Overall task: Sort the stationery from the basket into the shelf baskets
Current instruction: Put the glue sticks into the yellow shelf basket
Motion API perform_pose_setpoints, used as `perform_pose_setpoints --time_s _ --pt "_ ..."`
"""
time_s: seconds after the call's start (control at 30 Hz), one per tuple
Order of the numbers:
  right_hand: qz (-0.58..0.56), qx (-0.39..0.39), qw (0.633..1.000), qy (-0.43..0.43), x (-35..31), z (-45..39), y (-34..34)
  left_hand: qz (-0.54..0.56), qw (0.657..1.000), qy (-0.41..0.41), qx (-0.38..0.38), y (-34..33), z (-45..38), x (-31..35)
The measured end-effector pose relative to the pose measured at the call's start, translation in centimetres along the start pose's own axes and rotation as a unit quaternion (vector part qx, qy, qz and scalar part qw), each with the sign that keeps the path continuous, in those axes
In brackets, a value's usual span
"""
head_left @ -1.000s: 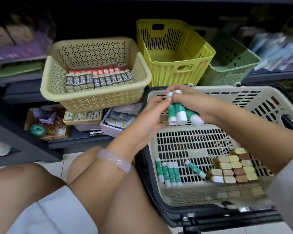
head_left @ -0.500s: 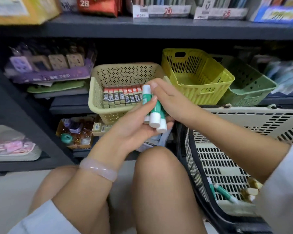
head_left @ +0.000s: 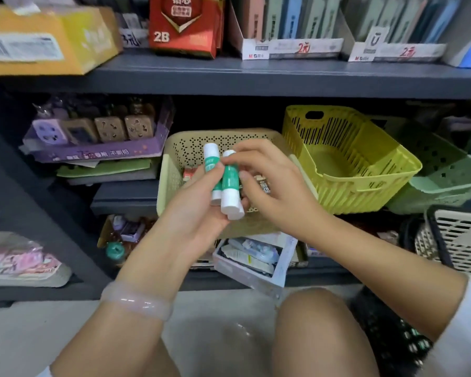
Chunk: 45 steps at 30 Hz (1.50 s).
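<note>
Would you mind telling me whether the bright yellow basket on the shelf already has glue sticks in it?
No, the yellow basket shows a bare floor, and the glue sticks are in both hands.

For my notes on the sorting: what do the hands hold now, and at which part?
The left hand grips the glue sticks around their green middles; the right hand pinches the top of one.

Glue sticks (head_left: 230,183) green with white caps; perforated basket (head_left: 172,170) cream, slotted basket (head_left: 365,170) yellow-green, third basket (head_left: 446,180) pale green, shelf (head_left: 256,74) dark grey.
</note>
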State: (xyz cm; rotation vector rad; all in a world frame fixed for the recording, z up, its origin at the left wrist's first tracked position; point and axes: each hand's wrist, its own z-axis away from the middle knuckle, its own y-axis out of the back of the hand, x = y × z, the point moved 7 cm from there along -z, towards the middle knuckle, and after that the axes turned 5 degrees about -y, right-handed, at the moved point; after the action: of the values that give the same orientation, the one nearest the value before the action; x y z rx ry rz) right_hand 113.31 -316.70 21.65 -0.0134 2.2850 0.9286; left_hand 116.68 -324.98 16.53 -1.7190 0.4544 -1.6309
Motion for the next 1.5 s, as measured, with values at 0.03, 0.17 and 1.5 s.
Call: perform_pose_setpoints --time_s 0.03,0.17,1.5 --pt "0.012 -0.013 1.0 0.005 0.6 -0.6 0.0 -0.003 1.0 -0.007 0.007 0.1 -0.8 0.2" --pt "0.077 -0.07 0.994 0.034 2.6 -2.5 0.0 -0.027 0.998 -0.032 0.038 0.5 -3.5 0.4" --pt "0.07 -0.155 0.97 -0.175 17.0 0.9 14.4 -0.101 0.958 -0.155 0.22 -9.9 -9.6 -6.6"
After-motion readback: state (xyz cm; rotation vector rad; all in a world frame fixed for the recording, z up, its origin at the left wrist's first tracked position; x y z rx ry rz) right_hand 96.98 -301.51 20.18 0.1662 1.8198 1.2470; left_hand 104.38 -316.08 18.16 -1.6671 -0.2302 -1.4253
